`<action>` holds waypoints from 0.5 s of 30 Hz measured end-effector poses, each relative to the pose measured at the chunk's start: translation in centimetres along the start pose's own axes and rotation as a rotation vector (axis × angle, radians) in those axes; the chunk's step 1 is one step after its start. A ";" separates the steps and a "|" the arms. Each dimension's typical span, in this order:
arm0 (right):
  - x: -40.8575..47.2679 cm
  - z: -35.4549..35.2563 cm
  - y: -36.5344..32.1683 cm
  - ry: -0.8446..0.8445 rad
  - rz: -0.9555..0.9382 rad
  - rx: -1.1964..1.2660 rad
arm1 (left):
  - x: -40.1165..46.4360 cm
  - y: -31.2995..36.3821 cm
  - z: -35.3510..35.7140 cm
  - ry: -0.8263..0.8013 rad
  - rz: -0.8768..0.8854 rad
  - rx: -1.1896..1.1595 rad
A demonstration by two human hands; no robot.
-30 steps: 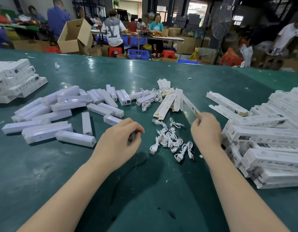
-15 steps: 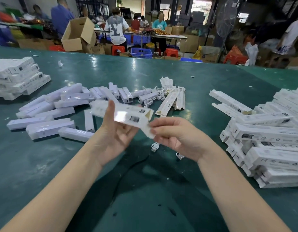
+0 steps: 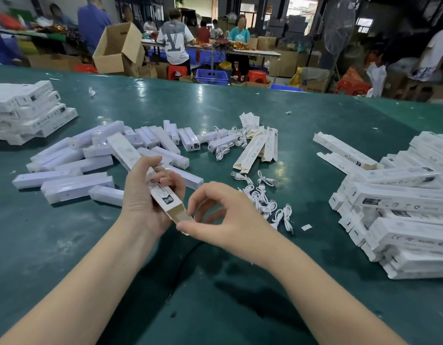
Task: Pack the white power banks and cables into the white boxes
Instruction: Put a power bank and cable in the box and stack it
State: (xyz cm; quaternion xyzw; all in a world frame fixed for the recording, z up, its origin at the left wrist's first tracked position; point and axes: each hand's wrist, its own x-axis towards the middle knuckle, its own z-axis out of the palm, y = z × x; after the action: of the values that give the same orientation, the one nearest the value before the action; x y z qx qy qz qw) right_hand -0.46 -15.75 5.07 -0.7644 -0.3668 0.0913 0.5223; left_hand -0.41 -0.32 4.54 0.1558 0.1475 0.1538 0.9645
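Left grip (image 3: pixel 145 195) clasps white box (image 3: pixel 163 195) | right grip (image 3: pixel 225 220) pinches flap

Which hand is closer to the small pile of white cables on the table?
Right. The right hand is just beside the cable pile, on its left; the left hand, holding a box, is farther left.

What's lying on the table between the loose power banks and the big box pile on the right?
Head view: coiled white cables and a few flat, unfolded boxes, then bare table.
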 end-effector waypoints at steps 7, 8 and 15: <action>0.2 1.7 0.7 0.139 -0.013 -0.066 | 0.2 -0.1 -0.1 0.016 0.004 -0.080; 0.2 1.9 0.8 0.137 -0.008 -0.049 | 0.2 -0.1 -0.1 0.026 0.015 -0.080; 0.3 2.5 1.0 0.193 0.054 0.098 | 0.1 -0.4 0.1 0.026 0.023 -0.083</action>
State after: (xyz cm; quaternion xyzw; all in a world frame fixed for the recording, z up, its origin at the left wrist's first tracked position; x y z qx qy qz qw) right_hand -1.12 -13.92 3.19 -0.7527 -0.2893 0.0493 0.5893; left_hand -0.17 -0.66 4.48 0.1156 0.1517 0.1729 0.9663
